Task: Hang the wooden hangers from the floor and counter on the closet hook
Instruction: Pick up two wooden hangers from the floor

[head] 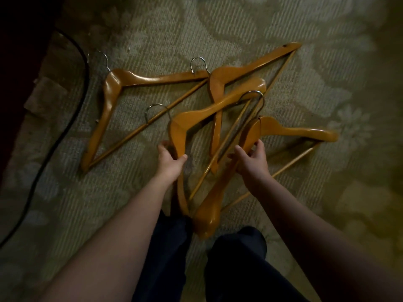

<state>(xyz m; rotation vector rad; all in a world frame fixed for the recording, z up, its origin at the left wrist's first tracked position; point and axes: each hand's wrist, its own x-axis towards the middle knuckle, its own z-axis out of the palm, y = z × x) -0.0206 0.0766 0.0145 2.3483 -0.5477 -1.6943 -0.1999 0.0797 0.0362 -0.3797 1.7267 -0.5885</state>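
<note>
Several wooden hangers with metal hooks lie overlapping on a patterned carpet. The leftmost hanger lies flat and apart from my hands. A second hanger reaches to the upper right. My left hand grips the shoulder of the middle hanger. My right hand grips the shoulder of the right hanger, just below its hook. That hanger's lower arm ends between my legs.
A black cable runs down the carpet on the left beside dark furniture. My dark trouser legs stand at the bottom centre. Open carpet lies to the right of the hangers.
</note>
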